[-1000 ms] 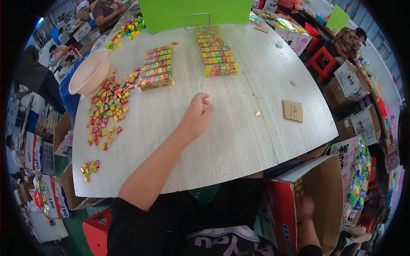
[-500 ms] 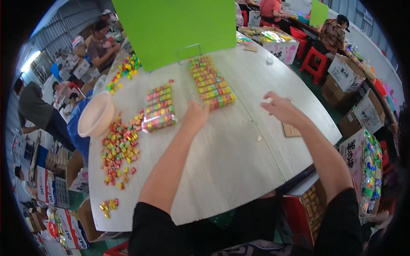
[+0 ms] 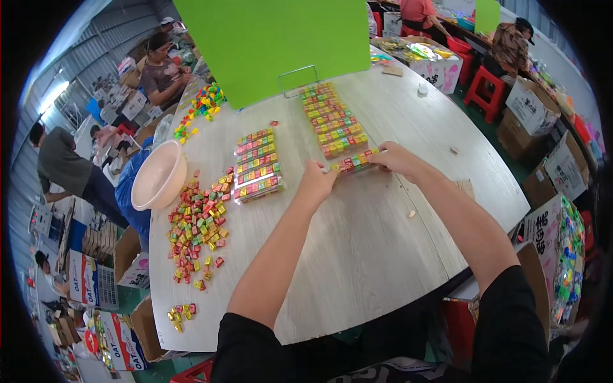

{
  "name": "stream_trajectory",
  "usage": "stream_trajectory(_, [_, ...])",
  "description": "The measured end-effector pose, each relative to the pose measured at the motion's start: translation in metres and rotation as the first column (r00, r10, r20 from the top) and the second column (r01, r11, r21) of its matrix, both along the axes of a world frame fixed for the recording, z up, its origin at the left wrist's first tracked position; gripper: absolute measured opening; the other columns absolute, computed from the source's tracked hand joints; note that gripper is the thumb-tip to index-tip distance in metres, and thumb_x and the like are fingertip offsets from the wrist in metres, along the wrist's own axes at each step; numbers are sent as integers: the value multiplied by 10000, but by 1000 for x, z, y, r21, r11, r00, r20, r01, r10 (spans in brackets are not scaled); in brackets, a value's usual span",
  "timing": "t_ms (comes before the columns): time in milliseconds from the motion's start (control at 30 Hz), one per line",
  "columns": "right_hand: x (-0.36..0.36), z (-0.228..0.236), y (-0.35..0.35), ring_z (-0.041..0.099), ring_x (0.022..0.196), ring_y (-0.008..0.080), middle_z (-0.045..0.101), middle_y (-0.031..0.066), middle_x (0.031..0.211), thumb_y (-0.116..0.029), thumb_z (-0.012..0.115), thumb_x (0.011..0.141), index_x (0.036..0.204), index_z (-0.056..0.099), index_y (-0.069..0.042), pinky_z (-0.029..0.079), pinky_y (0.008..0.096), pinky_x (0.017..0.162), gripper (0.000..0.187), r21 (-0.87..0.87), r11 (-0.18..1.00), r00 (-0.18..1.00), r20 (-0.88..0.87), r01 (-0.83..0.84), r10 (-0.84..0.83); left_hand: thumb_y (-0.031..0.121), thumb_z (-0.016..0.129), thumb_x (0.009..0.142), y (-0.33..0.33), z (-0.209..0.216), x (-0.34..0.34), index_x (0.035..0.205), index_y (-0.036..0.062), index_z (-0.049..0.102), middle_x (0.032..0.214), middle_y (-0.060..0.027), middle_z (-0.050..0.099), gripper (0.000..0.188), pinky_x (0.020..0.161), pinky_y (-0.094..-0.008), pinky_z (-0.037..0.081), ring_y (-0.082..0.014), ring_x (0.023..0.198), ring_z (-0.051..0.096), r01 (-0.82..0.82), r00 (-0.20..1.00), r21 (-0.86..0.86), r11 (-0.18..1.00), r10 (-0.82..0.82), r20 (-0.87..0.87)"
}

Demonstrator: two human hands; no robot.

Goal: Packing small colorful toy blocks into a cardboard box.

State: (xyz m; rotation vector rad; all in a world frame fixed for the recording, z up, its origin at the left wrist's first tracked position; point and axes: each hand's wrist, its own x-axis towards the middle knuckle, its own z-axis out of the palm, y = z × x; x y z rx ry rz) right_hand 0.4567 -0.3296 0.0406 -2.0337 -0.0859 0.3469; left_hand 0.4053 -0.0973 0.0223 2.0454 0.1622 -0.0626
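Row of small coloured blocks (image 3: 355,162): lay on round wooden table (image 3: 357,255), centre-far, just near the long block stack (image 3: 333,119). L hand (image 3: 317,180) pinched row's left end; R hand (image 3: 397,157) pinched right end. Loose blocks (image 3: 195,223) & white bowl (image 3: 158,175) left.

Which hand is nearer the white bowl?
Left. The left hand is at the candy row's left end, toward the white bowl; the right hand holds the far end.
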Motion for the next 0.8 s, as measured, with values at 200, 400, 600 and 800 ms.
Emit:
stream_trajectory(200, [-82,30,-68,500,727,72,575,7,816,-251,677,903,969,622,-58,415,242,633,211,183,983,995,-97,-16,34,247,671,900,-42,31,-57,1237,-35,393,987,-143,611,520,759,-302,509,-182,848,634,153,988,-204,967,-152,23])
stream_trajectory(400, [-220,64,-177,477,839,62,566,-14,921,-237,650,931,1113,614,-58,402,212,771,258,315,944,995,-28,101,-97,243,642,925,-143,83,-138,1209,-17,430,993,-114,595,439,808,-292,490,-174,866,609,431,901,-236,871,-431,54])
stream_trajectory(600, [-374,45,-283,495,935,89,568,0,1025,-264,657,925,1140,581,-79,413,252,858,293,496,780,902,-17,381,-431,154,582,949,-249,79,-195,1190,17,476,1048,-76,576,297,863,-279,442,-135,987,554,785,618,-178,593,-767,172])
stream_trajectory(800, [-502,-35,-349,548,929,84,601,5,1027,-154,618,932,1085,564,-85,445,260,822,177,533,517,711,-261,670,-653,169,617,910,-287,45,-223,1175,-9,504,1058,-141,587,339,842,-348,470,-239,975,564,814,532,129,567,-816,225])
